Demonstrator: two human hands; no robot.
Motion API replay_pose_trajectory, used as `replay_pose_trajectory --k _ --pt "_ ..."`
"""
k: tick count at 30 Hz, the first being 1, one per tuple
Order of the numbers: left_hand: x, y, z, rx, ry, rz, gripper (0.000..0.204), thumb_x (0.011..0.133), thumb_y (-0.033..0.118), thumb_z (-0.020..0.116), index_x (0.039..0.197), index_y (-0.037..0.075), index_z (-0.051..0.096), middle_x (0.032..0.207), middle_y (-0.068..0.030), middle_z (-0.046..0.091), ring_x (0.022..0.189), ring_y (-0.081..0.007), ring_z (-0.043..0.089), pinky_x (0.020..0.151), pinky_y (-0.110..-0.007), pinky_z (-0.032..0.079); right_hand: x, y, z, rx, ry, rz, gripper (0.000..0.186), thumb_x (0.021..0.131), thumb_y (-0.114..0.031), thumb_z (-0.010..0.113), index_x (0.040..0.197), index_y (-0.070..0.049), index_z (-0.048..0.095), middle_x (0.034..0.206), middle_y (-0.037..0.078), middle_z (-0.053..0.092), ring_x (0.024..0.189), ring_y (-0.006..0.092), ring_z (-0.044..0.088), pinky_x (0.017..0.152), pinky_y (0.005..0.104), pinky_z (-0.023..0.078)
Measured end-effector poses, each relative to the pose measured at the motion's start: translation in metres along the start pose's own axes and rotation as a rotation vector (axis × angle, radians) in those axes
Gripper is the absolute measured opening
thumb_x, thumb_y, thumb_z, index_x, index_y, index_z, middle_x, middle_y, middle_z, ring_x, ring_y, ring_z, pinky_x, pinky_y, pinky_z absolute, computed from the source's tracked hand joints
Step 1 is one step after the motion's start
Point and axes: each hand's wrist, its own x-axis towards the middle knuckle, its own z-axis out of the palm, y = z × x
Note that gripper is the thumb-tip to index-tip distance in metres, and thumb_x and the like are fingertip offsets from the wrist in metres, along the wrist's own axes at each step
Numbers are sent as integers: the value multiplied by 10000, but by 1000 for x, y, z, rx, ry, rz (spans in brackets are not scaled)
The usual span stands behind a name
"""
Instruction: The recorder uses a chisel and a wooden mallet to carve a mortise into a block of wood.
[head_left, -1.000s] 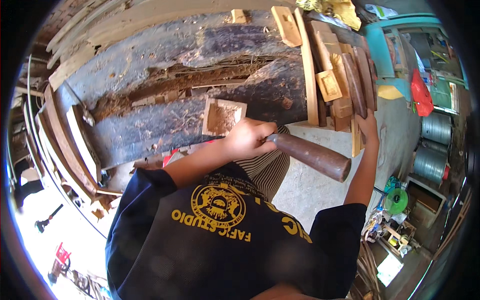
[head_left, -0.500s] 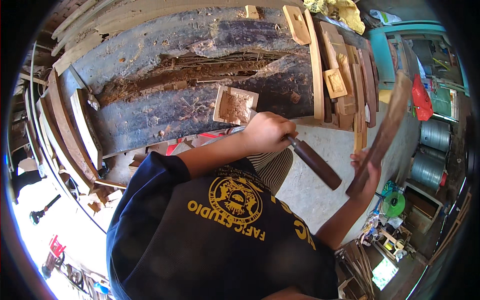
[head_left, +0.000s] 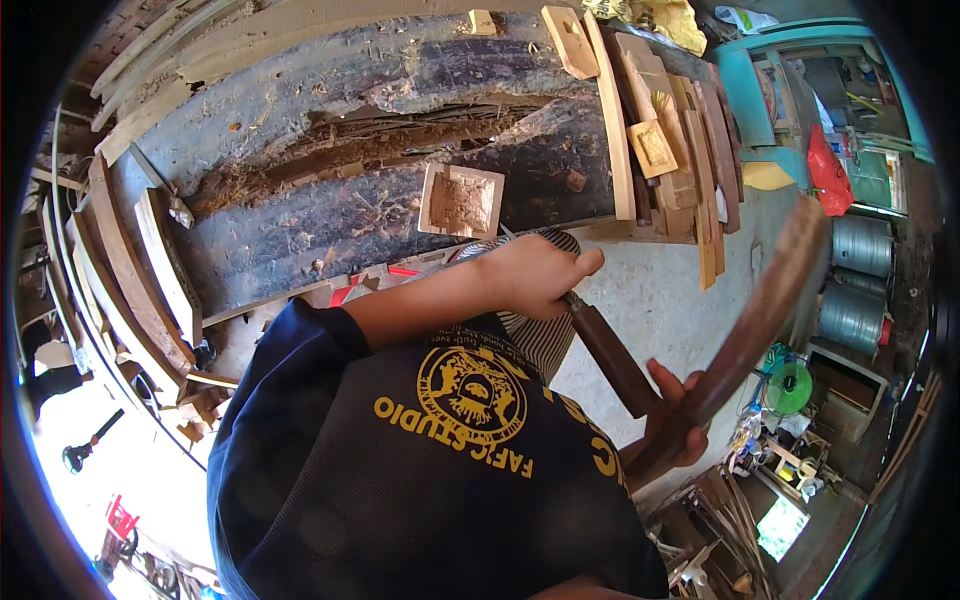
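Note:
My left hand [head_left: 535, 275] is closed round the metal shank of a chisel [head_left: 612, 358], its dark wooden handle slanting down to the right. Only a little of the blade shows above my fingers, close to the lower right corner of a square wooden block [head_left: 461, 201]. That block has a rough, chipped-out hollow and lies on the dark workbench [head_left: 350, 235]. In my right hand [head_left: 690, 415] is a thick wooden stick [head_left: 765, 320], tilted up to the right. Its lower end lies near my shirt, and the chisel handle's end comes close to it or touches it; I cannot tell which.
Across the bench runs a deep, ragged crack holding wood debris [head_left: 400, 145]. Wooden boards [head_left: 680, 170] and a small hollowed block [head_left: 652, 150] lie at its right end. Curved wooden pieces [head_left: 130, 250] stand at the left. A green fan [head_left: 788, 388] is at the right.
My left hand and the chisel have drawn down, away from the hollowed block. My right hand has come down and left with the stick, nearer the chisel handle. The view has shifted slightly.

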Motion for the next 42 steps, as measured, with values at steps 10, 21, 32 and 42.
replay_pose_trajectory --k 10,21,32,42 --pt "-8 -6 -2 -162 77 37 441 693 200 632 1033 14 422 712 -190 618 693 -410 615 631 -487 489 11 21 53 -235 411 145 702 799 -469 526 1309 -21 349 1201 263 548 1079 367 584 697 482 604" --pt "-4 5 -18 -11 -56 -53 390 676 279 671 940 45 503 667 -160 620 672 -365 630 636 -461 500 12 10 12 272 -157 40 626 834 -125 484 1361 -38 156 1385 252 355 1304 318 382 834 665 481" --pt "-9 -1 -16 27 28 28 362 667 391 682 809 76 575 656 -128 625 643 -334 633 600 -430 502 15 21 17 112 63 63 612 818 -231 491 1336 0 260 1238 211 514 1203 272 507 754 519 583" --pt "-14 -5 6 -65 258 159 394 654 394 723 860 113 539 646 -36 597 585 -289 612 524 -402 470 19 29 25 4 232 27 646 846 -224 488 1380 6 205 1333 222 436 1297 300 393 771 523 575"
